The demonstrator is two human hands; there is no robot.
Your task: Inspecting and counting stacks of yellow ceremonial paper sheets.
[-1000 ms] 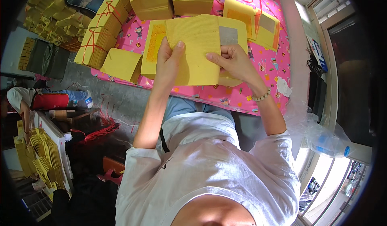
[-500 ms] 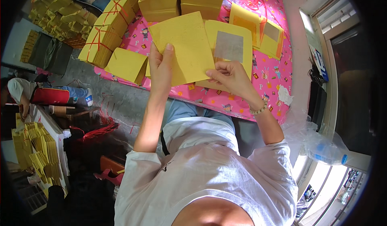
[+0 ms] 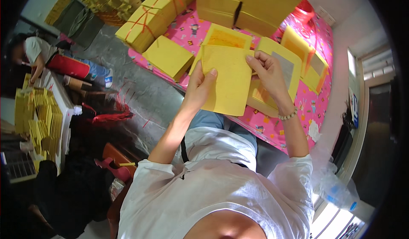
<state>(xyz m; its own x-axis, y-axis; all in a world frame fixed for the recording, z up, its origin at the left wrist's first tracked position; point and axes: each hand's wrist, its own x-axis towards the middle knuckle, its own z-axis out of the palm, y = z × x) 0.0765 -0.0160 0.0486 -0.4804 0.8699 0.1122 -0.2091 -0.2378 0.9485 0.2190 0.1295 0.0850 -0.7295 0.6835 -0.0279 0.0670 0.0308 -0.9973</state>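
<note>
Upright in front of me is a yellow paper sheet (image 3: pixel 227 85); I cannot tell whether it is one sheet or a thin stack. My left hand (image 3: pixel 200 85) pinches its left edge, thumb lying on the face. At the upper right corner, my right hand (image 3: pixel 269 73) grips the paper between thumb and curled fingers. Behind it lies yellow paper with an orange patch (image 3: pixel 226 36). Another with a silver-grey rectangle (image 3: pixel 286 70) rests beyond my right hand, partly covered by it. A folded stack of yellow paper (image 3: pixel 168 56) sits to the left.
The table has a pink patterned cover (image 3: pixel 272 130). Red-tied yellow bundles (image 3: pixel 147 23) and tall yellow stacks (image 3: pixel 264 8) stand at the back. Red string (image 3: pixel 303 12) lies far right, near more patched paper (image 3: pixel 315 75). Another person (image 3: pixel 40 53) works at a white table on the left.
The view has shifted, moving the table rightward in the picture. The held paper is now nearer upright, and my right hand has gone from its lower right corner to its upper right.
</note>
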